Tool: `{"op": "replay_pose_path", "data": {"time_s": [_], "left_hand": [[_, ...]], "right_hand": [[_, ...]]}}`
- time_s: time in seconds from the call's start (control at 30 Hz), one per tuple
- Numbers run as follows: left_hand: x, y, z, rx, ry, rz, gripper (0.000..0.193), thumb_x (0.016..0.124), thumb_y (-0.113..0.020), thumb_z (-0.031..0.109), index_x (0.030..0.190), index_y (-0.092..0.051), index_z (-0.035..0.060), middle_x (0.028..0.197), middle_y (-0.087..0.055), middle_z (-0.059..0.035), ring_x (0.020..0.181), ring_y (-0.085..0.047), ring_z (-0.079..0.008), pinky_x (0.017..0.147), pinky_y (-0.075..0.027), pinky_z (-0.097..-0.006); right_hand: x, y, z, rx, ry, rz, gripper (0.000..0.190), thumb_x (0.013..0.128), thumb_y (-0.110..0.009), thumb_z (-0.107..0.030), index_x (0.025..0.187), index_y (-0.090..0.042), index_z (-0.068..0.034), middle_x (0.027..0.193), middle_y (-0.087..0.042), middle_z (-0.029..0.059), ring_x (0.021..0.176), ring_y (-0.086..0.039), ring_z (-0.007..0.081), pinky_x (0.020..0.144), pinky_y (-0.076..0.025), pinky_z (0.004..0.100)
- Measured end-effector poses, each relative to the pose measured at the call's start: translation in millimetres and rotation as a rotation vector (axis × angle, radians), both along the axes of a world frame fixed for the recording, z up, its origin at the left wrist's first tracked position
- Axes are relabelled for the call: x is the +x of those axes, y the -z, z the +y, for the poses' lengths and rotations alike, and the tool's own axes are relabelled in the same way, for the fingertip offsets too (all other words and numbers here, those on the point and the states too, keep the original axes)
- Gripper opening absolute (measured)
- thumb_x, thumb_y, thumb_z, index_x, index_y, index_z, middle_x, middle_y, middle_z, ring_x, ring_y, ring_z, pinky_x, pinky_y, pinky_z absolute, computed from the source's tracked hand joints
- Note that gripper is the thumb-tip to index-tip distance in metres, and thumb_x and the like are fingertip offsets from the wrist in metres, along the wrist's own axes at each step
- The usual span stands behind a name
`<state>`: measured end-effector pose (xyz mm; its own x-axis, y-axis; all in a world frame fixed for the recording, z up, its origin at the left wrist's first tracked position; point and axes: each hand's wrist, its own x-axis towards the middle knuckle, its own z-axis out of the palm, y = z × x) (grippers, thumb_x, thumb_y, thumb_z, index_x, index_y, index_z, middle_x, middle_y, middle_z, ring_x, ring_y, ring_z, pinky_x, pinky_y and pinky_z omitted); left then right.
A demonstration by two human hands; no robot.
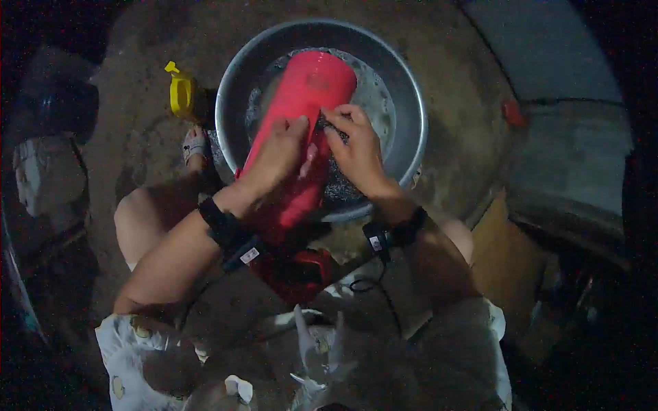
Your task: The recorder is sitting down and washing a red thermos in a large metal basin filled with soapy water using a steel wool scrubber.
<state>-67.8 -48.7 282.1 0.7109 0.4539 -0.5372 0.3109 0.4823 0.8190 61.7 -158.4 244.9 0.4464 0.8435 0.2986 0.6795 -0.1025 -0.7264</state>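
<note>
A large pink-red cylindrical object (318,77) lies slanted over a round metal basin (419,144) with sudsy water (383,103). It looks like plastic; its exact kind is not clear. My left hand (282,146) rests against its side with bent fingers, gripping an edge or fold of it. Close by on the right, my right hand (354,144) pinches a small dark thing (329,123) against the pink object, too blurred to name. The lower end of the pink object passes beneath my left forearm into shadow.
A yellow plastic bottle (182,95) stands left of the basin, near my sandalled foot (195,146). A red object (514,113) lies at the right beside grey panels (565,154). A brown board (501,246) is at the lower right. Cables hang from both wrist devices.
</note>
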Motion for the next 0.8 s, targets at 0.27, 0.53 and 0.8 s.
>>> {"op": "replay_pose_path", "data": {"time_s": [0.27, 0.53, 0.8], "left_hand": [[-5, -7, 19, -0.084, -0.051, -0.086, 0.033, 0.101, -0.037, 0.031, 0.090, -0.048, 0.0016, 0.061, -0.052, -0.0079, 0.046, -0.048, -0.0167, 0.042, -0.039, -0.0324], [-1, 9, 49, -0.524, -0.450, -0.179, 0.029, 0.102, -0.038, 0.032, 0.104, -0.042, 0.0036, 0.073, -0.049, -0.0053, 0.053, -0.043, -0.0134, 0.045, -0.040, -0.0301], [3, 1, 87, -0.766, -0.577, -0.323, 0.039, 0.102, -0.037, 0.035, 0.078, -0.045, 0.0046, 0.058, -0.037, -0.0003, 0.052, -0.037, -0.0126, 0.047, -0.036, -0.0269]], "right_hand": [[-21, -13, 13, -0.016, 0.021, 0.042, 0.017, 0.077, -0.066, -0.005, 0.094, -0.065, -0.002, 0.092, -0.058, 0.0149, 0.089, -0.057, 0.0357, 0.078, -0.047, 0.0420], [-22, -36, 2, -0.027, -0.189, 0.116, 0.010, 0.078, -0.068, -0.009, 0.084, -0.063, -0.002, 0.088, -0.060, 0.0143, 0.087, -0.060, 0.0330, 0.078, -0.048, 0.0395], [-6, -41, -35, -0.079, -0.147, 0.092, 0.022, 0.077, -0.072, -0.015, 0.091, -0.061, -0.002, 0.090, -0.060, 0.0148, 0.087, -0.060, 0.0344, 0.078, -0.049, 0.0392]]}}
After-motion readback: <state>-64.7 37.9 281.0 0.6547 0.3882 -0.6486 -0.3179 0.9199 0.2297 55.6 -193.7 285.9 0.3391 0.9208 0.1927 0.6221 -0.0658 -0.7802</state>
